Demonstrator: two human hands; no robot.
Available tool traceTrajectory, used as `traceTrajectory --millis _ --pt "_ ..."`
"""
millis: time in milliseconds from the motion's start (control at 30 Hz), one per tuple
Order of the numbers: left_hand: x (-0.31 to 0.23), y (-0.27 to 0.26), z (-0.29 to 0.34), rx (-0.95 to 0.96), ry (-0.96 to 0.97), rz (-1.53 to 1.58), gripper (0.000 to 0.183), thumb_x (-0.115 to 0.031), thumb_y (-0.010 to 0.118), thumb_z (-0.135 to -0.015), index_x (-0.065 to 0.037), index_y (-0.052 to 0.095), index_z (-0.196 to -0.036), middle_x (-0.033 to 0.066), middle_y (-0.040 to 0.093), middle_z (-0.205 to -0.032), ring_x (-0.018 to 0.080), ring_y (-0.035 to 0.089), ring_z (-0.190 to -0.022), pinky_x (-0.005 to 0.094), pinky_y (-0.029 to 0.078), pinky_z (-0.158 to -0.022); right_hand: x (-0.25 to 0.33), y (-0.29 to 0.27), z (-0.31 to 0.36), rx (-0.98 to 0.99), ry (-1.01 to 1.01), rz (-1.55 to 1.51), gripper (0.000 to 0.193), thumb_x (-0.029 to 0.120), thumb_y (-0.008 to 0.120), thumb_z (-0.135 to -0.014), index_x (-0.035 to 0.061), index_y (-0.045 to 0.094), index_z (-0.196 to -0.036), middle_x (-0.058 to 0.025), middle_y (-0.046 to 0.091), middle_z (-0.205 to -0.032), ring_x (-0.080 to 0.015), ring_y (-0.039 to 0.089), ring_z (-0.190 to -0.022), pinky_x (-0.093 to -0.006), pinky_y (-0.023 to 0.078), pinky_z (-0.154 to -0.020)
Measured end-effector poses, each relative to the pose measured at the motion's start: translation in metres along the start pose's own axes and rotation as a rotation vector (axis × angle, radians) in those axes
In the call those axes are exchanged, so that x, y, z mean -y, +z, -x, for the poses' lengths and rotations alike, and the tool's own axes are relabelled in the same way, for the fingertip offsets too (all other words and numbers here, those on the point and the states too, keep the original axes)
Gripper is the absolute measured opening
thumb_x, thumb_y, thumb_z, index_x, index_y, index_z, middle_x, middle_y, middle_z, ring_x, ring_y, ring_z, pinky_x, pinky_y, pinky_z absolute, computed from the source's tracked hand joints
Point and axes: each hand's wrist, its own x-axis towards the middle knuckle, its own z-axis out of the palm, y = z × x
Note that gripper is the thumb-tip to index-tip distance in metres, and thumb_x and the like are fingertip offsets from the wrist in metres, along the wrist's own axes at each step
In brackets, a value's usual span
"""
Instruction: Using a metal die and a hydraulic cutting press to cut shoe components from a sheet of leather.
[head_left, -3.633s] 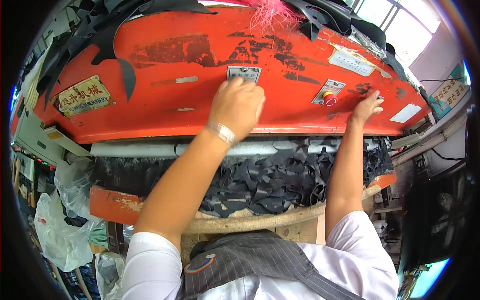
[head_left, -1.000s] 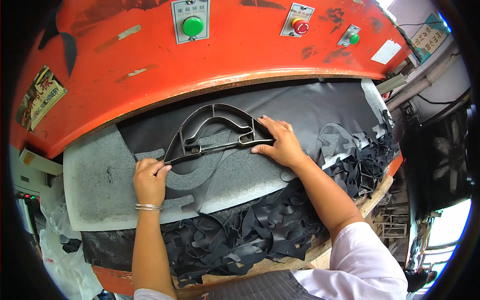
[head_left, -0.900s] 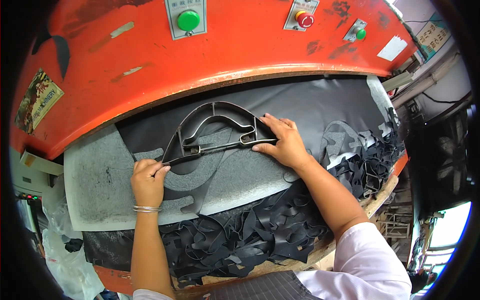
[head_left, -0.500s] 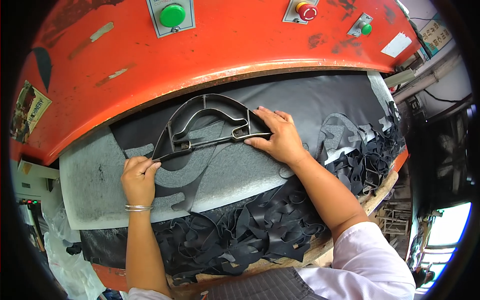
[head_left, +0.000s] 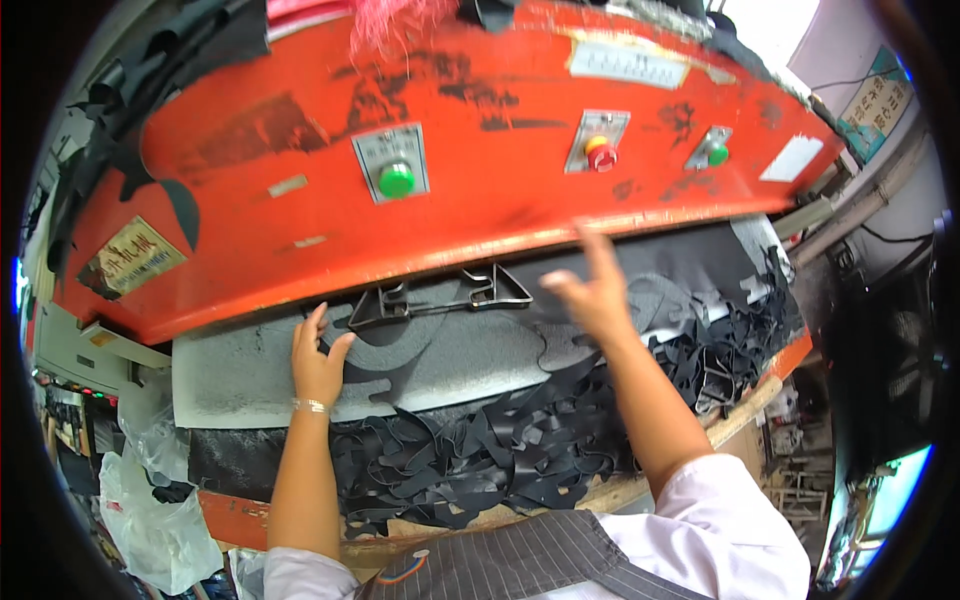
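A metal cutting die (head_left: pixel 440 308) lies on the black sheet material (head_left: pixel 665 252), its far part hidden beneath the red-orange press head. Just left of the die, my left hand (head_left: pixel 318 368) is open, fingers spread and pointing up, close to its left end. My right hand (head_left: pixel 595 300) hovers to the right of the die, off it, with thumb and fingers apart and smeared by motion. Under the sheet a grey pad (head_left: pixel 235 365) shows, along with curved gaps where shapes are cut out.
The press head (head_left: pixel 480 195) spans the far side, bearing a large green button (head_left: pixel 396 180), a red knob (head_left: pixel 601 155) and a smaller green button (head_left: pixel 717 153). Tangled black scraps (head_left: pixel 500 455) line the near edge. Clear plastic bags (head_left: pixel 155 520) hang at left.
Both hands have let go of the die; the right has lifted away to the right. The die has slid farther back under the press head. The view has tilted up.
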Motion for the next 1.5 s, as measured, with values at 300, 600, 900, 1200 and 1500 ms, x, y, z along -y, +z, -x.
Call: traceTrajectory --millis 300,600,900,1200,1500 --pt "-0.198 -0.009 0.012 -0.169 0.74 0.13 0.013 -0.016 0.067 -0.087 -0.003 0.069 -0.087 0.0088 0.06 -0.076 0.0276 0.056 -0.07 0.0364 0.045 -0.067 0.023 -0.144 -0.104 -1.063 0.045 -0.28 0.066 0.046 0.038 -0.101 -0.0022 0.027 -0.146 -0.0305 0.027 -0.147 -0.0374 0.026 -0.139 -0.0466 0.021 -0.113" --pt "-0.224 -0.042 0.066 0.081 0.704 -0.107 0.032 -0.016 0.062 -0.089 -0.003 0.048 -0.064 0.014 0.046 -0.066 0.0336 0.048 -0.067 0.0425 0.038 -0.06 0.044 -0.166 -0.004 -0.695 -0.099 -0.348 0.082 0.05 0.043 -0.098 -0.0077 0.015 -0.149 -0.0286 0.012 -0.156 -0.0312 0.012 -0.147 -0.0398 0.011 -0.118" --pt "-0.094 -0.099 0.263 0.482 0.241 -0.273 0.026 -0.031 0.064 -0.087 -0.009 0.072 -0.078 0.0101 0.061 -0.073 0.0316 0.061 -0.074 0.0419 0.048 -0.067 0.121 -0.048 0.267 0.927 -0.449 0.226 0.063 0.051 0.071 -0.077 0.0013 0.063 -0.115 -0.0154 0.065 -0.102 -0.0334 0.059 -0.101 -0.0416 0.045 -0.09" --pt "-0.087 -0.084 0.291 0.307 0.247 -0.357 0.019 -0.025 0.063 -0.081 -0.007 0.068 -0.075 0.0108 0.059 -0.079 0.0324 0.056 -0.082 0.0457 0.043 -0.073 0.123 -0.001 0.313 0.608 -0.452 0.491 0.016 0.014 0.061 -0.071 0.0064 0.061 -0.085 -0.01 0.063 -0.084 -0.026 0.062 -0.083 -0.0357 0.052 -0.068" --pt "-0.081 -0.087 0.121 0.711 0.073 -0.06 0.021 -0.025 0.069 -0.081 -0.004 0.072 -0.081 0.0126 0.067 -0.08 0.0289 0.065 -0.078 0.0367 0.051 -0.073 0.125 -0.005 0.25 1.22 -0.19 0.387 0.04 0.036 0.07 -0.079 0.0062 0.063 -0.105 -0.012 0.069 -0.089 -0.0314 0.068 -0.085 -0.0416 0.055 -0.068"
